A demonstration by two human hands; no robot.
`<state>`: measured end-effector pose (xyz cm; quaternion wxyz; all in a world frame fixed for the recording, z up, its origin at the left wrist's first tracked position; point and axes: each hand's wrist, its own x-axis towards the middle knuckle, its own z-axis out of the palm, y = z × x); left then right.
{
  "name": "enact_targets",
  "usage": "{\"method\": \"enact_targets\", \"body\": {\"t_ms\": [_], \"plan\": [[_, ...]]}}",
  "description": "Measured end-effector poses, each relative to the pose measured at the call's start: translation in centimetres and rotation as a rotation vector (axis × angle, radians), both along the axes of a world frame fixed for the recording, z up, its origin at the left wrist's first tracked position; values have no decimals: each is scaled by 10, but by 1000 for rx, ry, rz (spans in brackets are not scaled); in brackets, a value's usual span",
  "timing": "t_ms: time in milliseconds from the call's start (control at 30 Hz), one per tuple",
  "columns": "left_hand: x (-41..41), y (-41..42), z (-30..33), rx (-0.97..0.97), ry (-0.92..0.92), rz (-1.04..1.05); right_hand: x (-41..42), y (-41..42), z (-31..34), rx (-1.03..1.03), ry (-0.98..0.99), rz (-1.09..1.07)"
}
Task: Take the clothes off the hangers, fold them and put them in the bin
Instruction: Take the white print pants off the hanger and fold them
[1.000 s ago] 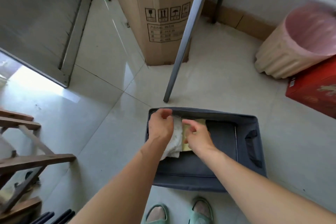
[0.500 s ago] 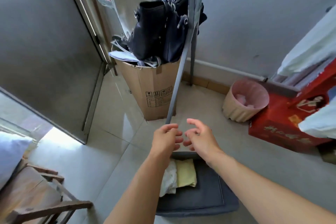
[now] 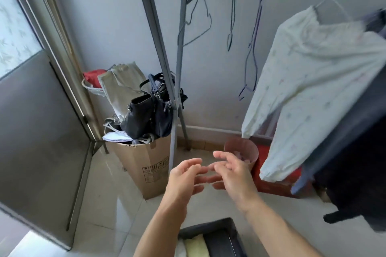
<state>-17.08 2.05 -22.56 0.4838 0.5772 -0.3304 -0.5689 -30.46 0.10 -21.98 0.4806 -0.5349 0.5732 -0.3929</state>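
In the head view, the left hand (image 3: 183,175) and the right hand (image 3: 234,170) were held up side by side above the floor, fingers loosely spread and nothing gripped. A pale shirt (image 3: 309,81) was seen on a wire hanger (image 3: 332,0) at the right. Folded clothes (image 3: 194,247) lay in the dark bin (image 3: 221,223) at the bottom edge.

— What can't you make out?
— My bin (image 3: 211,227) is cut off by the bottom edge, and the folded clothes (image 3: 196,247) inside it too.
— And on the right?
— A dark garment (image 3: 355,173), perhaps trousers, runs off frame; my fingers (image 3: 200,170) blur.
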Motion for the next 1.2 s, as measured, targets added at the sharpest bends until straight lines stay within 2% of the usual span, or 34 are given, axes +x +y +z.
{"method": "enact_targets", "body": {"t_ms": [133,300,500,600,733,900,1000,1067,1200], "plan": [[-25,2,35,-85,-54,-97,-22,6,40,-97,-26,-98],[-75,-10,89,-176,-24,-283,-62,1,91,-202,-82,-223],[-122,-37,158,-294,6,-313,-110,-15,155,-361,-138,-283],[-137,-47,188,-361,-11,-326,-128,-32,189,-481,-71,-324],[-143,-55,212,-416,-63,-344,-158,-75,233,-682,136,-481],[-140,-64,217,-430,-114,-336,-182,-128,264,-515,713,-533],[-138,-71,220,-439,-137,-305,-183,-148,274,-422,921,-489],[-137,-74,223,-441,-152,-283,-183,-158,279,-370,907,-402],[-142,-78,231,-461,-188,-246,-175,-160,281,-325,588,-178]]}}
